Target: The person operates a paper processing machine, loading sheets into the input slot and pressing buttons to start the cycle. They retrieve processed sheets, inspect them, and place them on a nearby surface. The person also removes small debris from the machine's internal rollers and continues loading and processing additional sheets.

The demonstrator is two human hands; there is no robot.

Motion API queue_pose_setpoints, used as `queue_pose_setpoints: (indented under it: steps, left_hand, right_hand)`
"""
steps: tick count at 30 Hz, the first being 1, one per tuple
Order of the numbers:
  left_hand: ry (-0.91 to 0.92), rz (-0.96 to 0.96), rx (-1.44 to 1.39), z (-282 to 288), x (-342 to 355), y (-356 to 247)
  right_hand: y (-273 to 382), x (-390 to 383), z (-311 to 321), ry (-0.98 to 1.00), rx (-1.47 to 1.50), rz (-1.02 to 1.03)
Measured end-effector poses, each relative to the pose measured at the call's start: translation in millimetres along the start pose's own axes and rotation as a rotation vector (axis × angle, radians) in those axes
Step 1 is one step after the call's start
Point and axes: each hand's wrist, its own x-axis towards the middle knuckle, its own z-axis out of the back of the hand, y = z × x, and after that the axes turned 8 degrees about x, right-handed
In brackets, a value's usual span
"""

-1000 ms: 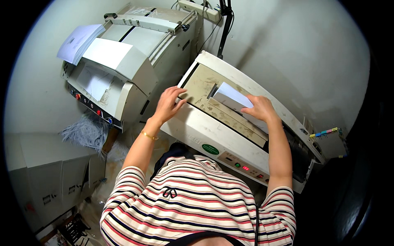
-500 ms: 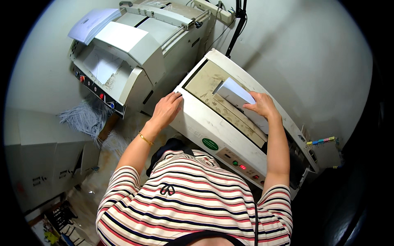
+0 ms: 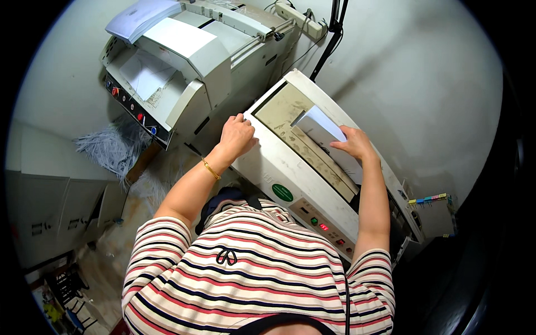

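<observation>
Across the head view's middle, a stack of white paper sits in the long bed of a pale machine, its long axis slanting from upper left to lower right, along the bed. Nearer to it is the right hand, closed narrowly on the upper edge, thumb on the near face; from these fingers the stack reaches leftward and also down toward the wrist. Well apart, the left hand curls at the machine's left corner, the stack lying to its right; whether it grips anything there, I cannot tell. A second ago those left fingers hung spread over the bed's end; the right hand's hold looks the same.
</observation>
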Motion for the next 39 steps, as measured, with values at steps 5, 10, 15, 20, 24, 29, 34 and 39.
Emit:
queue_pose_setpoints:
  steps: [5, 10, 15, 20, 24, 29, 34, 39]
  left_hand:
    - [0.048, 0.003, 0.063, 3, 1, -6]
    - [0.062, 0.019, 0.039, 4, 0, -5]
    - [0.084, 0.017, 0.019, 9, 0, -6]
    - [0.082, 0.008, 0.023, 5, 2, -4]
    - [0.075, -0.012, 0.042, 4, 3, -3]
    - [0.060, -0.020, 0.030, 4, 3, -2]
    - [0.036, -0.031, 0.041, 2, 2, -2]
    - [0.043, -0.034, 0.050, 3, 4, -2]
  right_hand:
    - [-3, 0, -2, 0.019, -0.033, -0.007]
    - [-2, -1, -1, 0.008, -0.018, 0.014]
    - [3, -4, 1, 0.011, -0.001, -0.008]
    - [3, -5, 3, 0.014, 0.017, -0.015]
    - [-4, -1, 2, 0.019, 0.006, 0.018]
    - [-4, 0, 3, 0.030, -0.016, -0.007]
    - [-4, -1, 2, 0.007, -0.008, -0.017]
    - [-5, -1, 3, 0.028, 0.008, -0.019]
